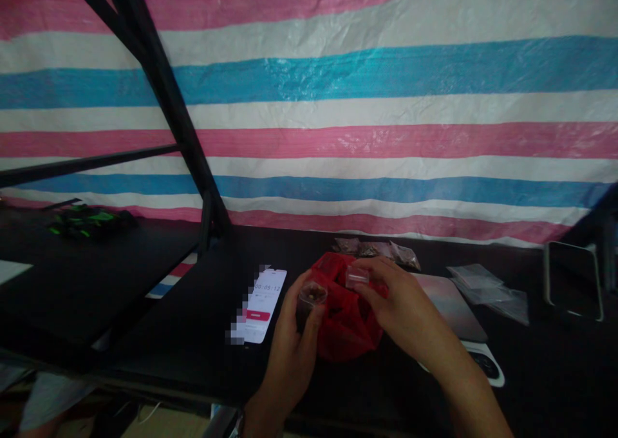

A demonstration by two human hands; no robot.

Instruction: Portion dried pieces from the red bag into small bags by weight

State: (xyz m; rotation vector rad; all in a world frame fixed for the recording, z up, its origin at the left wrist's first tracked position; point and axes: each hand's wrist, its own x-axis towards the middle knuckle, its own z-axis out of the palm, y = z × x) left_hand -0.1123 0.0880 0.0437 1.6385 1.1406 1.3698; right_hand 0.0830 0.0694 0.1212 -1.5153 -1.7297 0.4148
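My left hand is wrapped round a small clear bag with brown bits inside, its mouth facing up. Between thumb and fingers, my right hand pinches a small clear plastic piece, apart from the bag. Under and between both hands is a crumpled red plastic bag; its contents cannot be made out. Just behind it lie several small filled clear packets.
A lit phone showing a timer lies left of my hands. At right are a printed box, flat clear bags and a phone-like frame. A black metal post rises at left; a green-black object sits beyond.
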